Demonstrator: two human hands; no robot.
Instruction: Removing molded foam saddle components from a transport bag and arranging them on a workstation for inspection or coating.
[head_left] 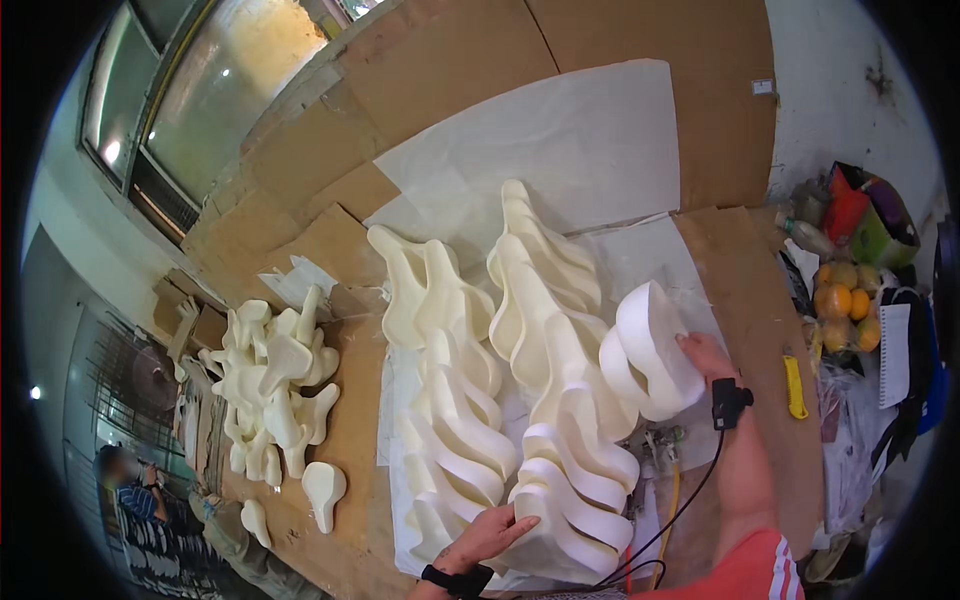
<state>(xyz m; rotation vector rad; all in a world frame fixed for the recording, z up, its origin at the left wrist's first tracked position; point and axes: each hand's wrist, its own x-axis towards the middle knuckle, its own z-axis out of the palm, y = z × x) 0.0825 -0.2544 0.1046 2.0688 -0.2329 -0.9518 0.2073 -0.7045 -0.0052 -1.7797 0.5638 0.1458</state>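
Two cream, bicycle-saddle-shaped foam pads point(660, 345), one against the other, are tilted up at the right end of the rows. My right hand point(708, 358) is closed on their right edge, with part of its fingers hidden behind. My left hand point(487, 538) lies against the nearest pad point(555, 530) of the right row, fingers stretched out and touching its surface. Similar pads stand nested on edge in two long rows, the left row point(450, 400) and the right row point(545, 330), on white sheeting.
A heap of loose pads point(280, 370) lies on the brown board at left, with a single pad point(323, 492) nearer. A yellow cutter point(794, 388) is at right, beside bagged oranges point(840, 302) and a notebook point(894, 355). Black and orange cables run near my right arm. A person point(150, 490) is far left.
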